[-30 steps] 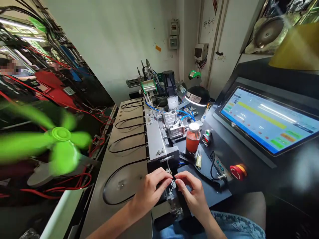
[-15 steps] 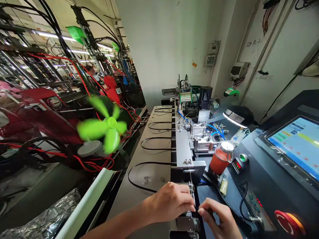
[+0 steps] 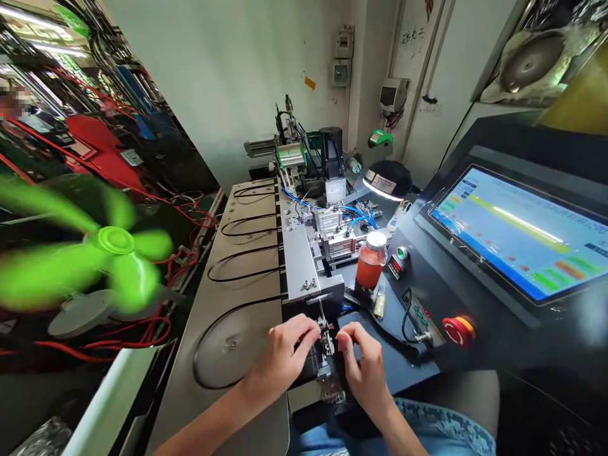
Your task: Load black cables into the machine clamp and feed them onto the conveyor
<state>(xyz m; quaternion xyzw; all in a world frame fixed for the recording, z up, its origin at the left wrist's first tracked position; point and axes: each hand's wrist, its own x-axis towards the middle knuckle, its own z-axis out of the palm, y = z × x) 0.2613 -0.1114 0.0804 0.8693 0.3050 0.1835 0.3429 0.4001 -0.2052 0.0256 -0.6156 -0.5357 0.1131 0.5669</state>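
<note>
My left hand (image 3: 291, 347) is closed, thumb and fingertips pinched at the left side of a small metal fixture (image 3: 327, 345). Whatever sits between those fingertips is too small to make out. On the fixture's other side, my right hand (image 3: 365, 362) is also closed, thumb against index finger, with its contents hidden. A looped black cable (image 3: 196, 354) lies on the beige plate (image 3: 232, 326) left of my left hand, one end reaching the metal rail (image 3: 298, 263). Farther back, several similar cable loops lie in a row along the rail.
A jar of red liquid (image 3: 369, 263) and a small bottle (image 3: 380, 301) stand beyond my right hand. A touchscreen (image 3: 513, 234) and a red emergency button (image 3: 458, 330) are at the right. A green fan (image 3: 116, 240) spins at the left. Wire spool (image 3: 291, 156) behind.
The view has swung right, so the bench appears farther left and more of the screen shows. Both hands remain at the fixture, now slightly farther apart, fingertips nearer its upper end.
</note>
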